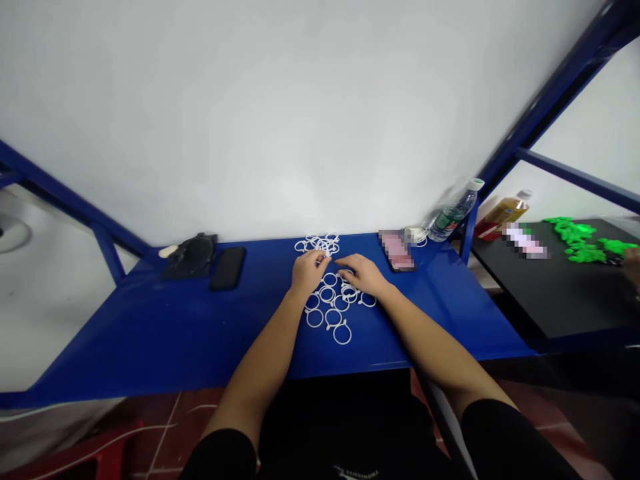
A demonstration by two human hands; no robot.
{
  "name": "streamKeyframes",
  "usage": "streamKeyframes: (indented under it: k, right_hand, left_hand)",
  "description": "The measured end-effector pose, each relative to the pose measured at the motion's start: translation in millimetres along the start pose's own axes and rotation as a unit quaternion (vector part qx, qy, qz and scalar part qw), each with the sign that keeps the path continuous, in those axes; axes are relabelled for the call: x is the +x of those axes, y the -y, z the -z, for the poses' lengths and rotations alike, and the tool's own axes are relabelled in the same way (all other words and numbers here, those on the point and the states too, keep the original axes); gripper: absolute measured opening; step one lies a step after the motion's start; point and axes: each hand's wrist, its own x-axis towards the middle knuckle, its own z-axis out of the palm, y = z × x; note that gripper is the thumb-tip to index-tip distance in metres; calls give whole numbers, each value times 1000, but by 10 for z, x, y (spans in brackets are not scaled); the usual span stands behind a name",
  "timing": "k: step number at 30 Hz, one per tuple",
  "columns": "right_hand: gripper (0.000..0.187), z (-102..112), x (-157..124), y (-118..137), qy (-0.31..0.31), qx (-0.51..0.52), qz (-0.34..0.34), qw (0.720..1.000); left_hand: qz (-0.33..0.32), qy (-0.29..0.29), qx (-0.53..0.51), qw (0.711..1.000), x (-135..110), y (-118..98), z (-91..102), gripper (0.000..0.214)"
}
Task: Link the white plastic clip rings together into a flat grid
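Note:
White rings, each with a small knob on its rim, lie on the blue tabletop. A loose spread of rings is on the near side of my hands, and a tighter cluster of rings lies by the wall. My left hand is at the cluster's near edge, its thumb and index finger pinched on a white ring; part of that ring is hidden. Just to its right, my right hand hovers over or rests on the spread, fingers bent and apart, with nothing visible between them.
On the left lie a black phone and a dark crumpled item. To the right are a pink-screened phone, a white cable and a water bottle. A black table beyond the blue frame holds green pieces; another person's hand is there.

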Motion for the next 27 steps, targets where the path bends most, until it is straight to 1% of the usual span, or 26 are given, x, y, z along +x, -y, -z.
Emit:
streamKeyframes:
  k: [2,4,7,9,14,18,24,27]
  right_hand:
    - [28,9,-1,-1,-46,-3,-5,999]
    - [26,19,-3,-5,-68,-1,6,998]
    - [24,28,-8,-4,-67,0,24,997]
    - [26,32,-12,3,-59,-1,17,998]
    - [28,54,-18,29,-52,5,-4,999]
    - [28,77,-17,38,-48,4,6,999]
    - [28,87,-16,1,-38,-4,36,999]
    - [27,89,-12,-20,-30,-11,36,999]
  left_hand:
    - [-29,-2,-34,999,-39,-85,-18,13]
    - [-46,11,-59,997,-79,-177,-32,15]
    - [-48,40,-77,995,-114,-284,-27,19]
    - [-49,55,-76,994,-118,-318,-5,21]
    - [-77,84,-65,991,-102,-303,43,24]
    - [-97,99,-57,989,-104,-273,47,26]
    - [-97,91,-36,991,-125,-255,20,29]
    - [-78,80,-53,992,-122,-229,-7,24]
